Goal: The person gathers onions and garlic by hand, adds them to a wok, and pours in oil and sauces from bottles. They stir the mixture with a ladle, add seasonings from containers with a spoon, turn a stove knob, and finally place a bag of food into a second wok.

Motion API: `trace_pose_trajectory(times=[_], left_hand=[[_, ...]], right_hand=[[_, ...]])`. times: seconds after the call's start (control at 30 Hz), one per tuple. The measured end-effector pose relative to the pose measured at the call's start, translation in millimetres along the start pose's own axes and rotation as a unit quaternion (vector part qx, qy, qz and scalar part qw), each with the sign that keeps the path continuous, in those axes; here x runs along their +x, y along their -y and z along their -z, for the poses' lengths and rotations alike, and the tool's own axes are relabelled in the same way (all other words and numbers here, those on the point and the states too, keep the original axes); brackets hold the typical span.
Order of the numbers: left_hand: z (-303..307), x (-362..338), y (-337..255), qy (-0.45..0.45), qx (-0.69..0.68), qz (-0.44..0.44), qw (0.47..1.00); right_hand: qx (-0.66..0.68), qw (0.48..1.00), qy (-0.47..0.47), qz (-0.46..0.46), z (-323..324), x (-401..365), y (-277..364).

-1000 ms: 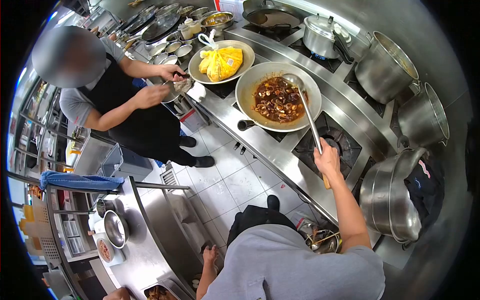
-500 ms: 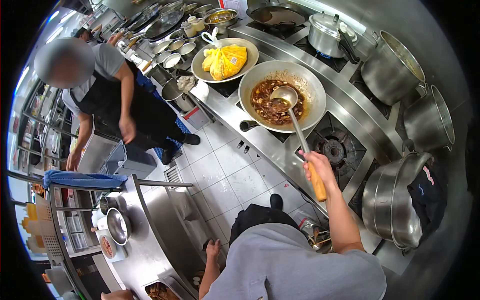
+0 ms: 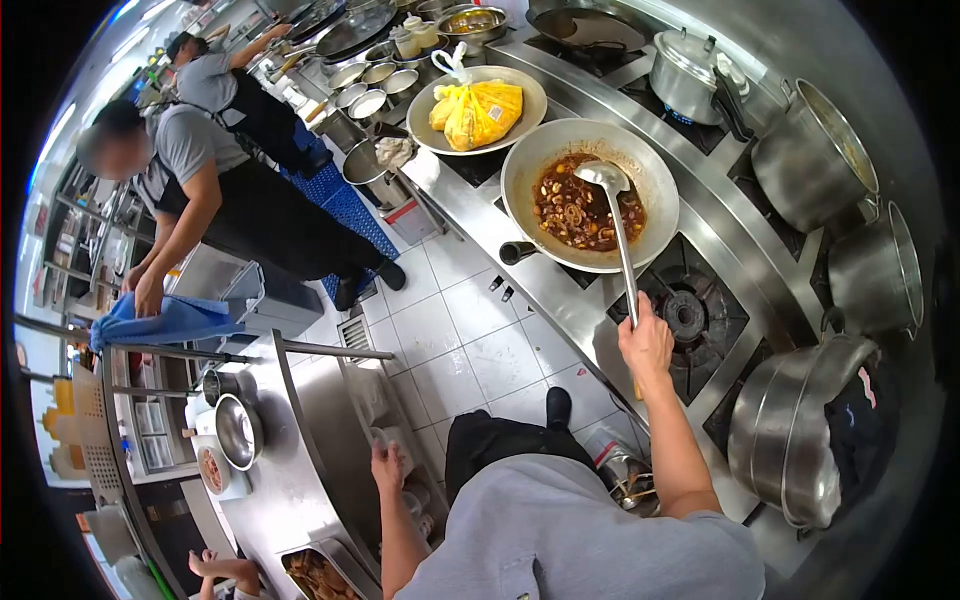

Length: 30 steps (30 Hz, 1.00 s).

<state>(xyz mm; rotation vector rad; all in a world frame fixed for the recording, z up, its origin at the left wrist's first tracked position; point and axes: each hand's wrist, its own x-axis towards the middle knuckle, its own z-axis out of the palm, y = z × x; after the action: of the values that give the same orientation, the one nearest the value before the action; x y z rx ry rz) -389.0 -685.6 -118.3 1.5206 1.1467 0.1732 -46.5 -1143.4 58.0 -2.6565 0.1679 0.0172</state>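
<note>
The right hand [image 3: 646, 340] was clenched around the end of the ladle [image 3: 621, 250]. The ladle pointed straight away from that hand, and its scoop sat in the wok [image 3: 570, 138] of brown food. The left hand [image 3: 386, 466] was open, well behind, by the steel surface [image 3: 300, 480].

Restaurant kitchen, no doubt: wok [image 3: 556, 150] on a steel burner range [image 3: 560, 300] at 1 o'clock, big stockpots [image 3: 812, 160] at 3, aproned workers [image 3: 235, 205] at 10.
</note>
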Motion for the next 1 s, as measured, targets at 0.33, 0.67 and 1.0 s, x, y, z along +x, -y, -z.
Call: trace_pose_trajectory(times=[0.33, 0.67, 1.0], left_hand=[[-34, 113, -138, 0.165, 0.018, -0.096, 0.981], [-49, 127, -183, 0.325, 0.205, -0.142, 0.912], [-48, 157, -182, 0.321, 0.292, -0.162, 0.886]], right_hand=[[0.205, 0.965, 0.083, -0.143, -5, -12, 66], [0.477, 0.837, 0.124, -0.239, 17, -82, 77], [0.283, 0.944, 0.008, -0.171, -61, -25, 96]])
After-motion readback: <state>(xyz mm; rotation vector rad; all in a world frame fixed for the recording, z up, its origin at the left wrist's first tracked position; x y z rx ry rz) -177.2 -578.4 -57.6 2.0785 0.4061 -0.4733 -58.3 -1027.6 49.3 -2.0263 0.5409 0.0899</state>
